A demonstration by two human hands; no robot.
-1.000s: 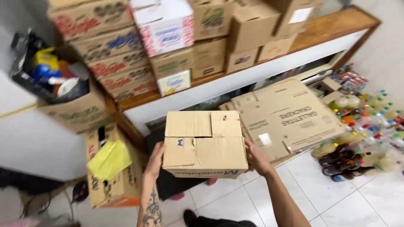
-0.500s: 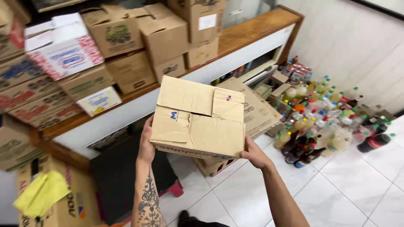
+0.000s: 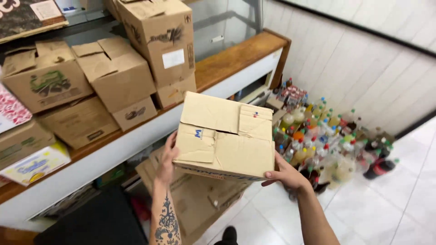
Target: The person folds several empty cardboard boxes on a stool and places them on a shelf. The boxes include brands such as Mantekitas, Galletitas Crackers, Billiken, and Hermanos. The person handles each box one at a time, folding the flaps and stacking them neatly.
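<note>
You are gripping the box (image 3: 225,138) between both open palms, left hand (image 3: 167,156) and right hand (image 3: 286,173), above white floor tiles (image 3: 386,213), beside a wooden shelf (image 3: 227,63) and bottles (image 3: 327,136).

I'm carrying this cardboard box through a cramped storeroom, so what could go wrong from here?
The cardboard box rests only between the left hand and right hand, each gripping a side, so it could slip. Its top flaps gape, so contents might spill if it tilts. Bottles crowd the floor close by and could be knocked over.
</note>
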